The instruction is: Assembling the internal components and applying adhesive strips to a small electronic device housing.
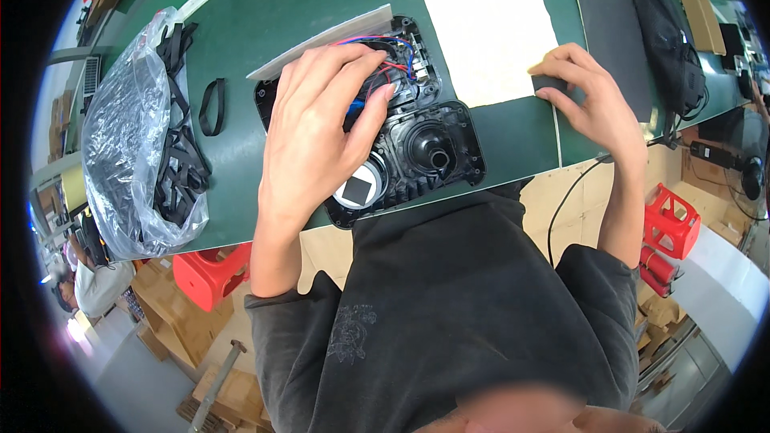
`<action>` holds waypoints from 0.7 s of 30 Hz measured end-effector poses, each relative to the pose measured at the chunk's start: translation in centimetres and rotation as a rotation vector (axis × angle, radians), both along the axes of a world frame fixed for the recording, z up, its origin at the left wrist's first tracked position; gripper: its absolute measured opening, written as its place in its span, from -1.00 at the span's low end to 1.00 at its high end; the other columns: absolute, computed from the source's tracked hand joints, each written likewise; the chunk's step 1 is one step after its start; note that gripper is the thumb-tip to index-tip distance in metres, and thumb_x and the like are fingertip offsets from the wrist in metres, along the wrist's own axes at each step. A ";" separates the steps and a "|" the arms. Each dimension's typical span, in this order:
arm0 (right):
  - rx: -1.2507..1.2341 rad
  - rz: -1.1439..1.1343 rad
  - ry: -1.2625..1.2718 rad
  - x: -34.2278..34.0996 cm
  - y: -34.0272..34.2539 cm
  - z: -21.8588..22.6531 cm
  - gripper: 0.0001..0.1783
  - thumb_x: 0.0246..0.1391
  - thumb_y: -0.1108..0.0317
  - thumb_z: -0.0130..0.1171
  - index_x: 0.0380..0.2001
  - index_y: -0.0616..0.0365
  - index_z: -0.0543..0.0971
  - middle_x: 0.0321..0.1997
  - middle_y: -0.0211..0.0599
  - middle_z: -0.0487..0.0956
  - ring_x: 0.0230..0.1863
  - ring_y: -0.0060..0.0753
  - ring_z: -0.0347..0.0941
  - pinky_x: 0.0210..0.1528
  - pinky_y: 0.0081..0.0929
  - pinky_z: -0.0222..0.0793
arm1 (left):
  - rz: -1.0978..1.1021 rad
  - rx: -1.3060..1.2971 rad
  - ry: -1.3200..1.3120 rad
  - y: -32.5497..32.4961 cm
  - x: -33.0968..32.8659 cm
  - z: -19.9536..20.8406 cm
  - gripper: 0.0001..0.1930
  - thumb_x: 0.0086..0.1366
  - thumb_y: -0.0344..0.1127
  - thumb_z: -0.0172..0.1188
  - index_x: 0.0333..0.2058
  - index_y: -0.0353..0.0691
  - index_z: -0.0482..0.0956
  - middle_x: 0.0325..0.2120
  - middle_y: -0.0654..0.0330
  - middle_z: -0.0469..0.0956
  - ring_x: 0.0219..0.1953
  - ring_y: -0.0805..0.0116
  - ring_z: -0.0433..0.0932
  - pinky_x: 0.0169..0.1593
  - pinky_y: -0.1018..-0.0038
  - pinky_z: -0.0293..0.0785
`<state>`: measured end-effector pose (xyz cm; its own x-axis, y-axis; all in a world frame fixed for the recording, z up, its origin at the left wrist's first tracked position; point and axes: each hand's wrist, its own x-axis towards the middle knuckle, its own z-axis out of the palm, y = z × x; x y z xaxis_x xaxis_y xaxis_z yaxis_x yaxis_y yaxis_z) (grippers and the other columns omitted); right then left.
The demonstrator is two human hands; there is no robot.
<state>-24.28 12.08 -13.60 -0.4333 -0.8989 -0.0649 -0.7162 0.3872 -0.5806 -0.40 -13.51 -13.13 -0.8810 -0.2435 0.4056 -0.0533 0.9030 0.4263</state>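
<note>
An opened black plastic speaker housing (pixel 473 132) lies in two halves at the table's near edge. The nearer half holds a black round driver cone (pixel 421 140) and a white disc (pixel 370 175) with a black square pad (pixel 356 191) on it. Red and blue wires (pixel 412 52) run through the farther half. My left hand (pixel 317 112) curls over that half, thumb and fingers gripping it; part of the housing is hidden below. My right hand (pixel 593 96) pinches a small black foam pad (pixel 549 83) at the corner of a pale yellow sheet (pixel 489 28).
A clear plastic bag (pixel 120 160) of black strips (pixel 180 184) lies at the left, with one loose black loop (pixel 212 107) beside it. A grey flat panel (pixel 321 38) leans behind the housing. Black sheets (pixel 613 40) and a black bag (pixel 670 48) are at the right. Red stools (pixel 672 220) stand below.
</note>
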 end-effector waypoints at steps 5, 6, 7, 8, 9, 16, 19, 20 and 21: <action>-0.090 0.016 0.116 0.9 0.6 -0.2 -0.82 0.13 0.52 0.37 -0.21 0.19 0.60 -0.07 -0.24 0.61 -0.03 -0.10 0.60 -0.02 -0.28 0.53 | -0.013 -0.004 0.032 -0.1 -0.2 -0.3 -0.72 0.25 -0.43 0.42 -0.06 -0.30 0.69 -0.08 0.10 0.68 -0.03 0.09 0.63 0.12 0.25 0.45; -0.103 0.013 0.170 1.2 0.6 -0.3 -0.81 0.12 0.51 0.38 -0.21 0.19 0.60 -0.08 -0.23 0.62 -0.02 -0.08 0.60 -0.02 -0.25 0.53 | -0.017 0.011 0.035 -0.2 -0.2 -0.4 -0.73 0.25 -0.43 0.41 -0.07 -0.29 0.68 -0.09 0.11 0.68 -0.03 0.10 0.63 0.12 0.27 0.44; -0.121 0.037 0.267 1.4 0.6 -0.2 -0.82 0.11 0.51 0.39 -0.22 0.18 0.60 -0.09 -0.24 0.65 -0.04 -0.09 0.62 -0.03 -0.22 0.56 | -0.020 0.026 0.043 -0.2 -0.3 -0.4 -0.76 0.28 -0.44 0.39 -0.08 -0.28 0.67 -0.13 0.11 0.70 -0.05 0.11 0.64 0.13 0.28 0.43; -0.124 0.043 0.265 1.7 0.7 -0.4 -0.82 0.11 0.51 0.39 -0.22 0.18 0.60 -0.09 -0.24 0.65 -0.04 -0.09 0.62 -0.03 -0.22 0.56 | -0.014 0.024 0.041 -0.1 -0.2 -0.2 -0.76 0.28 -0.44 0.39 -0.08 -0.28 0.67 -0.13 0.11 0.70 -0.05 0.11 0.64 0.13 0.28 0.43; -0.131 0.073 0.379 1.9 0.9 -0.7 -0.82 0.11 0.51 0.39 -0.22 0.17 0.60 -0.09 -0.25 0.67 -0.05 -0.10 0.63 -0.05 -0.22 0.59 | -0.002 0.042 0.002 -0.1 -0.2 -0.1 -0.74 0.29 -0.44 0.39 -0.05 -0.27 0.69 -0.11 0.10 0.72 -0.02 0.09 0.66 0.16 0.27 0.44; -0.204 0.027 0.370 2.6 2.9 -1.4 -0.84 0.09 0.59 0.39 -0.26 0.19 0.64 -0.04 -0.25 0.77 0.04 -0.11 0.73 0.03 -0.28 0.67 | 0.005 0.041 0.013 -0.2 -0.1 -0.6 -0.73 0.30 -0.43 0.40 -0.02 -0.27 0.72 -0.12 0.07 0.75 -0.03 0.07 0.68 0.16 0.25 0.47; -0.271 -0.078 0.205 2.7 3.7 -2.3 -0.87 0.12 0.63 0.36 -0.29 0.23 0.64 -0.06 -0.19 0.78 0.13 -0.08 0.73 0.11 -0.32 0.66 | -0.003 0.042 0.030 -0.2 -0.2 -0.8 -0.76 0.30 -0.45 0.39 -0.05 -0.28 0.73 -0.14 0.05 0.75 -0.05 0.08 0.69 0.14 0.25 0.49; -0.270 -0.079 0.206 2.7 3.9 -2.6 -0.87 0.12 0.63 0.36 -0.29 0.23 0.64 -0.06 -0.19 0.78 0.13 -0.08 0.73 0.11 -0.32 0.66 | -0.005 0.043 0.032 -0.3 -0.2 -1.0 -0.76 0.30 -0.45 0.39 -0.05 -0.28 0.73 -0.14 0.05 0.75 -0.05 0.08 0.69 0.14 0.25 0.49; -0.271 -0.145 0.109 2.7 4.0 -2.7 -0.90 0.19 0.63 0.32 -0.26 0.26 0.62 -0.06 -0.16 0.79 0.16 -0.08 0.71 0.12 -0.33 0.65 | -0.010 0.053 0.060 -0.4 -0.4 -1.2 -0.80 0.29 -0.45 0.40 -0.11 -0.29 0.72 -0.18 0.07 0.73 -0.07 0.08 0.68 0.13 0.24 0.48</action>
